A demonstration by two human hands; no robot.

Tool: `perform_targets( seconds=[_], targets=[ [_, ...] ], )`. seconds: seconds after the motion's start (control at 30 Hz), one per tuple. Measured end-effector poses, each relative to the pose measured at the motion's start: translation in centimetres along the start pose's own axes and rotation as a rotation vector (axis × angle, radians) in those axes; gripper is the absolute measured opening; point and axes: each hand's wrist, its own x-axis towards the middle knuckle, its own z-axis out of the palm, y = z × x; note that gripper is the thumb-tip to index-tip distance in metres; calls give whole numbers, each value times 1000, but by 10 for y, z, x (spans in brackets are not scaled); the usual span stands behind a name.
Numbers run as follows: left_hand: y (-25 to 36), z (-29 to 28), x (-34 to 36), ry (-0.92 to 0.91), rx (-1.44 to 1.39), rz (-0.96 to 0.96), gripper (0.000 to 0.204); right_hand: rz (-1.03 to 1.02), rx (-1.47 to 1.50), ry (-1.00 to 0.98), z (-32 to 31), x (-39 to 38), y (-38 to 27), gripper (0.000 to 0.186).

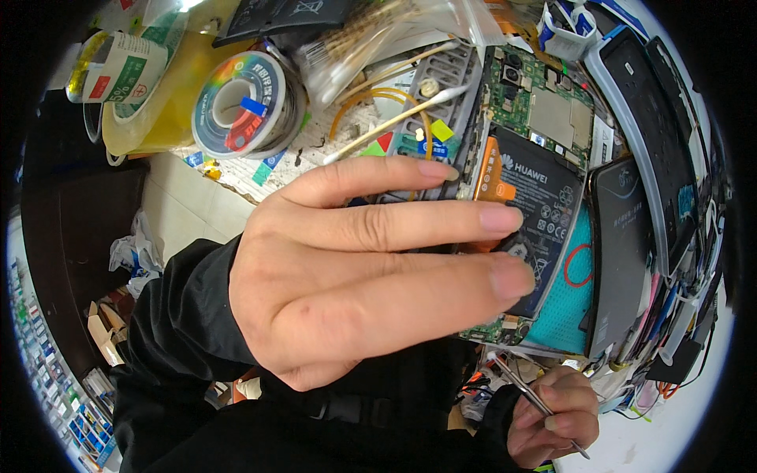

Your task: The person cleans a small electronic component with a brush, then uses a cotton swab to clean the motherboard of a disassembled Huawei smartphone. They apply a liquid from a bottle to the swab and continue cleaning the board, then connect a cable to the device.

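My left hand (339, 260) reaches in from the left with its fingers stretched out over an opened phone (544, 213). Its fingertips lie over the phone's black battery (544, 185) and orange pull tab (493, 173); whether they press on it I cannot tell. Above the battery shows a green circuit board (540, 98). The lower part of the phone is partly covered by the hand. At the lower right, my right hand (556, 418) is closed round a slim metal tool (532, 394) with a pale bit at its upper end. Its exact kind is unclear.
A turquoise mat (561, 303) lies under the phone, with a red rubber band (578, 266) on it. Beside it are a dark phone panel (620, 260) and a long black tray (646, 134). A solder wire spool (244, 106), cotton swabs (394, 122) and yellow tape (150, 130) crowd the upper left.
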Motion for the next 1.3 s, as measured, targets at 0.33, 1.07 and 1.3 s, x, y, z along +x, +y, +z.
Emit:
perform_targets(
  seconds=[0.33, 1.07, 1.3],
  targets=[
    [-5, 5, -29, 355, 62, 178, 38, 25, -25, 71, -12, -8, -6, 36],
    [21, 33, -31, 300, 112, -210, 120, 14, -54, -124, -20, 6, -3, 22],
    [25, 31, -24, 160, 247, -266, 140, -24, -26, -202, -27, 10, 1, 16]
  ],
)
